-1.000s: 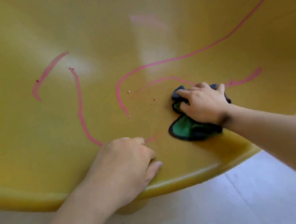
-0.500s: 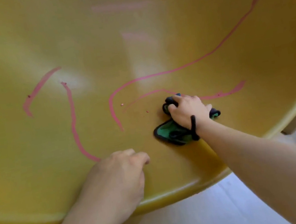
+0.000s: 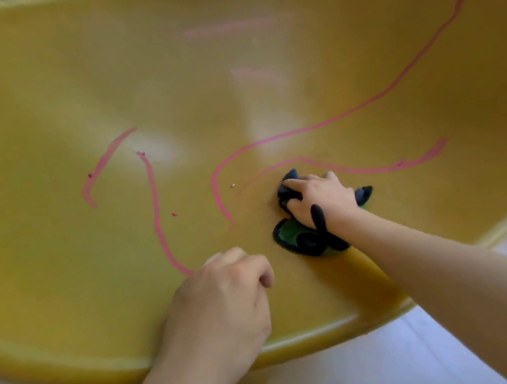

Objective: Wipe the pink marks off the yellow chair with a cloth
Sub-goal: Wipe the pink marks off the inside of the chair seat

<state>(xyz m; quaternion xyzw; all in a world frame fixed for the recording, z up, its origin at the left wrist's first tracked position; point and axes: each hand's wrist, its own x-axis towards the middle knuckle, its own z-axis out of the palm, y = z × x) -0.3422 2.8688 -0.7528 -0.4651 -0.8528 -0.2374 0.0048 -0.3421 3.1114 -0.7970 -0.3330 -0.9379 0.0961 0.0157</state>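
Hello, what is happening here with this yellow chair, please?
A person is cleaning a yellow plastic chair seat that has pink drawn lines on it. The right hand presses a crumpled dark blue and green cloth onto the seat, right beside a thin pink line. The left hand is closed and rests near the front edge, apparently steadying the chair. Several long pink lines remain clearly visible, so most of the wiping is not yet done.
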